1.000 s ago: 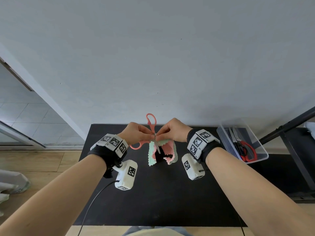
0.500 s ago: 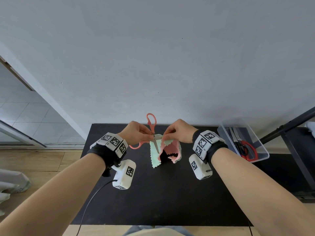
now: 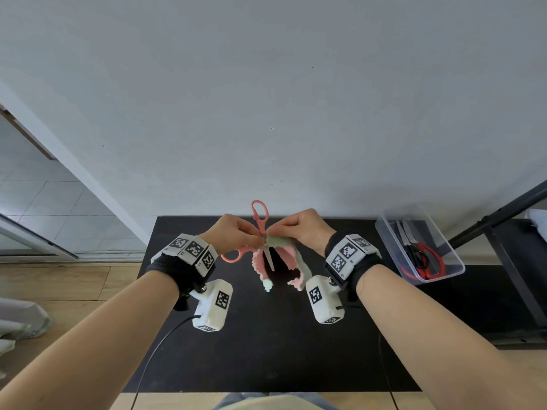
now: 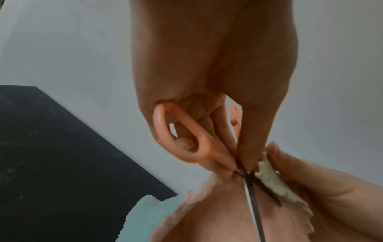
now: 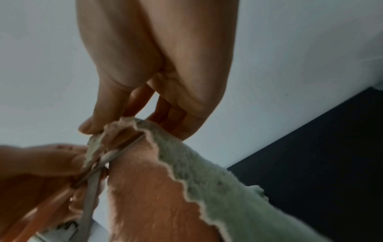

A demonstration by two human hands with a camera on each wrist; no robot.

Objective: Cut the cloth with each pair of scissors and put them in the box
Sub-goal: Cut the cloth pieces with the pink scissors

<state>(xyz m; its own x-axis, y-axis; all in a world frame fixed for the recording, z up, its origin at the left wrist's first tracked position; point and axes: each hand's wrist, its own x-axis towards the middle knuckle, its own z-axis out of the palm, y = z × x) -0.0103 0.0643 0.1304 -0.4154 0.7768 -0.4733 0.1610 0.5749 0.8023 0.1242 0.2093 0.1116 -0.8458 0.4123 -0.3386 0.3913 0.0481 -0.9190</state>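
Blade tips of the pink scissors [image 4: 251, 193] cut off by the lower edge of the left wrist view; one handle loop mostly hidden behind the left hand [image 4: 215, 68]. Far blade concealed behind the cloth [image 5: 161, 185] in the right wrist view, lower cloth cropped by the frame. Fingertips of the right hand [image 5: 157, 65] partly covered by the cloth's top edge. Scissors in the box [image 3: 444, 255] overlapping, individual pairs too small to separate.

Looks like a bare recording corner indoors: plain white wall [image 3: 266, 99], black-topped bench [image 3: 266, 350] pushed against it, wood-plank floor [image 3: 59, 285], tiled area beyond a sliding door track [image 3: 35, 244].
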